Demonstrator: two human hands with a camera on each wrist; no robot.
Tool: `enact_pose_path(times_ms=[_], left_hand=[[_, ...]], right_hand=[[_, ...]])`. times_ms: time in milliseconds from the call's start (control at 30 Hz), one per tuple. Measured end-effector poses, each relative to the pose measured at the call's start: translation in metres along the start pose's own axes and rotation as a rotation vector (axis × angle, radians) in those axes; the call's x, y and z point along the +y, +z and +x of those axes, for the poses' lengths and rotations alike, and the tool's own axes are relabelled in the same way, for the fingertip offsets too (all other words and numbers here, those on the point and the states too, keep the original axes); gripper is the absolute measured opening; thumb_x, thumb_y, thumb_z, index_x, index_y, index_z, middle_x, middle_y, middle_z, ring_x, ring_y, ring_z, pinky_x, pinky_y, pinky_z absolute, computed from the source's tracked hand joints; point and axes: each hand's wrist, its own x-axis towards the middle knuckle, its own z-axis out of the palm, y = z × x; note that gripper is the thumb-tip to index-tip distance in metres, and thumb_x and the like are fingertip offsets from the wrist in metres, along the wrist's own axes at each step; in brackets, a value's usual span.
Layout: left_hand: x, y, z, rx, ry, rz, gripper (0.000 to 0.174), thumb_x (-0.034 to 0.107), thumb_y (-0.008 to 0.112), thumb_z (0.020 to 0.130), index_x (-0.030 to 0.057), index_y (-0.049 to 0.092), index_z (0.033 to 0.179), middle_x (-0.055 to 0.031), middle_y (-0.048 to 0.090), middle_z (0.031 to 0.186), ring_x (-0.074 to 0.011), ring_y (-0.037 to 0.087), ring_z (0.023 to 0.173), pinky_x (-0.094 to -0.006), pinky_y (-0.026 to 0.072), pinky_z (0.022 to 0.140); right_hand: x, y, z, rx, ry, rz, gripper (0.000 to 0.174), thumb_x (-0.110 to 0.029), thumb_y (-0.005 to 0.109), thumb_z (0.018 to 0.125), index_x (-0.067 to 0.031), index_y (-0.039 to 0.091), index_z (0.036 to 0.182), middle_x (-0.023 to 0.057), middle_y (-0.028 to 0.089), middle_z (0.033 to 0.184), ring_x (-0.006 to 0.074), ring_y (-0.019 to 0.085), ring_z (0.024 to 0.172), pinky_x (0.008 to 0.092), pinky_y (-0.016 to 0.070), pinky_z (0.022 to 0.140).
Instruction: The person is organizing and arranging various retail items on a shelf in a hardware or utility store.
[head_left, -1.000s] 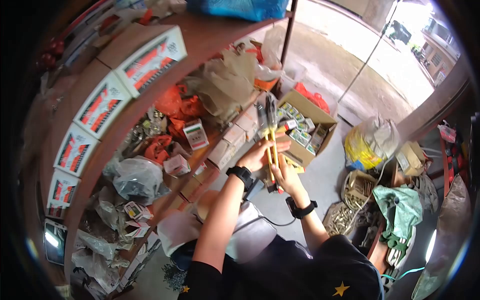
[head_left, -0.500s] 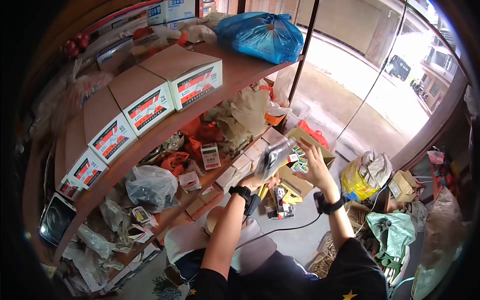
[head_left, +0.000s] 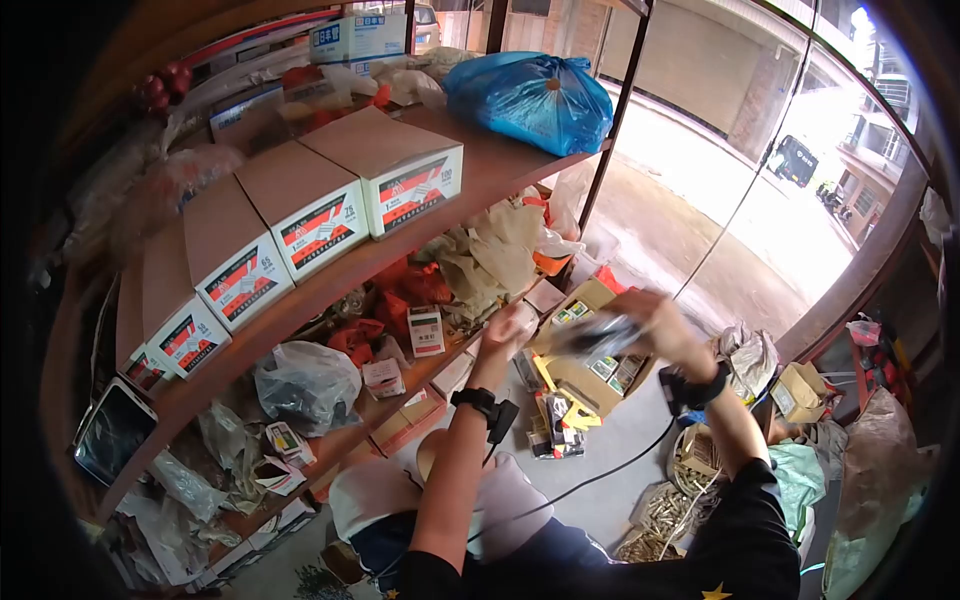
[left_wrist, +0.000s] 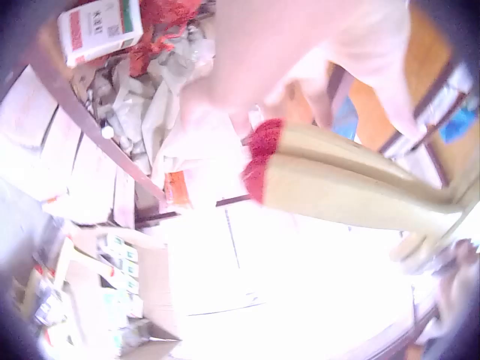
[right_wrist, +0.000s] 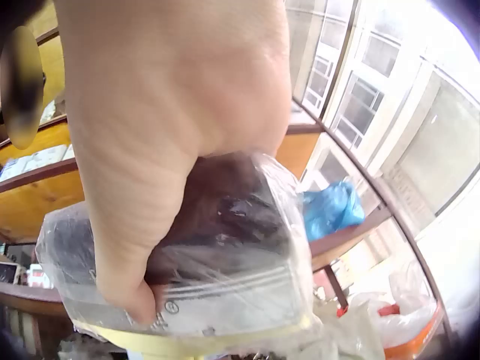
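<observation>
My right hand grips a pair of paintbrushes by the bristle end, blurred in the head view. Seen from the right wrist, thumb and palm clamp clear plastic wrapping over dark bristles and a printed metal band. Two pale wooden handles with red tips point towards my left hand in the left wrist view. The left hand is apart from the right, its fingers spread and loosely extended close by the handles.
Below my hands, an open carton holds small boxes, with yellow and black packs on the floor before it. Shelves on the left carry labelled boxes, a blue bag and plastic bags. A cable runs between my wrists.
The brushes were upright between both hands, then in the left hand with the right hand open beside it. Now the right hand has them, tipped sideways and moved right; the left has let go.
</observation>
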Motion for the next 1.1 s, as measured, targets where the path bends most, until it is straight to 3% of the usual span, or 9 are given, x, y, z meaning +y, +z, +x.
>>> enact_pose_path(times_ms=[67, 100, 233, 367, 567, 667, 833, 967, 1100], left_hand=[[0.005, -0.021, 0.005, 0.463, -0.139, -0.137, 0.033, 0.03, 0.055, 0.076, 0.0147, 0.049, 0.105, -0.0002, 0.049, 0.106, -0.0116, 0.044, 0.097, -0.0296, 0.0317, 0.077], [-0.006, -0.035, 0.007, 0.544, -0.193, -0.153, 0.037, 0.037, 0.055, 0.074, 0.0163, 0.048, 0.103, -0.0005, 0.048, 0.107, -0.0134, 0.042, 0.099, -0.0332, 0.0295, 0.078], [-0.033, -0.043, 0.01, 0.559, -0.313, -0.236, 0.044, 0.043, 0.053, 0.071, 0.0144, 0.048, 0.104, -0.0035, 0.048, 0.109, -0.0198, 0.04, 0.101, -0.0347, 0.0304, 0.079], [-0.059, -0.039, 0.014, 0.445, -0.445, -0.297, 0.054, 0.047, 0.046, 0.075, 0.0125, 0.039, 0.116, -0.0055, 0.04, 0.121, -0.0236, 0.033, 0.112, -0.0371, 0.0254, 0.088], [-0.062, -0.037, 0.016, 0.504, -0.44, -0.356, 0.046, 0.043, 0.051, 0.072, 0.0126, 0.047, 0.106, -0.0059, 0.045, 0.113, -0.0247, 0.038, 0.104, -0.0359, 0.0311, 0.084], [-0.06, -0.045, 0.019, 0.513, -0.435, -0.342, 0.046, 0.044, 0.051, 0.071, 0.0128, 0.047, 0.106, -0.006, 0.045, 0.112, -0.0241, 0.039, 0.103, -0.0364, 0.031, 0.083], [-0.066, -0.05, 0.026, 0.526, -0.439, -0.309, 0.045, 0.042, 0.049, 0.073, 0.0112, 0.047, 0.105, -0.0068, 0.046, 0.111, -0.0233, 0.042, 0.1, -0.0364, 0.033, 0.081], [-0.07, -0.048, 0.028, 0.507, -0.457, -0.286, 0.045, 0.042, 0.049, 0.073, 0.0092, 0.047, 0.104, -0.007, 0.048, 0.11, -0.0238, 0.042, 0.099, -0.036, 0.0334, 0.082], [-0.069, -0.044, 0.028, 0.491, -0.462, -0.302, 0.047, 0.042, 0.048, 0.074, 0.0085, 0.045, 0.107, -0.0072, 0.045, 0.113, -0.0248, 0.038, 0.104, -0.0368, 0.0302, 0.085]], right_hand=[[0.015, -0.027, 0.009, 0.213, 0.094, -0.131, 0.046, -0.017, 0.068, 0.052, -0.0035, 0.054, 0.093, 0.0104, 0.056, 0.088, 0.0273, 0.053, 0.08, 0.0332, 0.0403, 0.072], [0.024, -0.038, 0.017, 0.321, 0.161, -0.211, 0.045, -0.013, 0.068, 0.052, -0.0035, 0.055, 0.094, 0.0096, 0.056, 0.088, 0.0265, 0.052, 0.08, 0.0327, 0.0393, 0.073], [0.056, -0.043, 0.085, 0.884, 0.176, -0.254, 0.041, -0.001, 0.064, 0.055, -0.0084, 0.055, 0.095, 0.0059, 0.055, 0.093, 0.0243, 0.047, 0.085, 0.0314, 0.0346, 0.078], [0.094, 0.005, 0.157, 0.797, 0.197, -0.27, 0.045, -0.002, 0.061, 0.056, -0.0151, 0.053, 0.099, 0.0009, 0.052, 0.1, 0.0258, 0.039, 0.096, 0.0361, 0.0257, 0.085], [0.128, 0.051, 0.218, 0.612, 0.127, -0.266, 0.053, 0.005, 0.051, 0.058, -0.0194, 0.05, 0.105, -0.0019, 0.048, 0.106, 0.0235, 0.039, 0.096, 0.0363, 0.0267, 0.085], [0.153, 0.066, 0.222, 0.436, 0.337, -0.203, 0.059, 0.005, 0.046, 0.061, -0.0251, 0.047, 0.111, -0.0021, 0.046, 0.111, 0.0265, 0.038, 0.098, 0.0381, 0.0279, 0.085], [0.186, 0.073, 0.219, 0.336, 0.384, -0.115, 0.063, 0.005, 0.05, 0.061, -0.0238, 0.042, 0.116, 0.005, 0.039, 0.117, 0.0334, 0.035, 0.1, 0.0419, 0.0271, 0.09], [0.165, 0.054, 0.216, 0.142, 0.413, -0.003, 0.063, 0.001, 0.055, 0.062, -0.0216, 0.038, 0.119, 0.0083, 0.035, 0.121, 0.0336, 0.032, 0.106, 0.0418, 0.0269, 0.092], [0.153, 0.045, 0.213, 0.161, 0.291, 0.043, 0.065, -0.014, 0.063, 0.058, -0.0272, 0.039, 0.117, 0.0059, 0.035, 0.121, 0.0359, 0.031, 0.106, 0.0427, 0.0243, 0.093]])
